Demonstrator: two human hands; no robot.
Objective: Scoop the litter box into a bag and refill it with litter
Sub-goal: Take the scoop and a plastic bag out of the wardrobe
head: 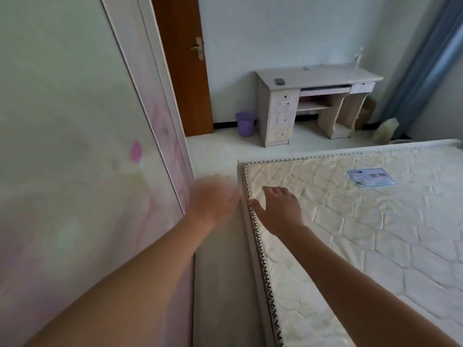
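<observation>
- Head view: we're in a bedroom, and no litter box, scoop or bag shows anywhere. The task's things are out of frame.
- Our read: we're at the very start, on the way to find the box, with nothing scooped and nothing refilled.
- The left hand (215,196) is low at 6 o'clock. It's motion-blurred, but the fingers look loosely spread and it holds nothing.
- The right hand (280,206) is at 5 o'clock, fingers straight and apart, empty, over the corner of the bare mattress (375,234). Whether it touches, we cannot tell.
- Ahead at 1 o'clock is the table (325,73), with a purple bin (246,123) at 12 o'clock beside it.
- A pale sack-like shape (385,128) sits at 2 o'clock by the curtain, too small to name.
- The next move calls for turning or walking until the box comes into view; both hands are free for it.
</observation>
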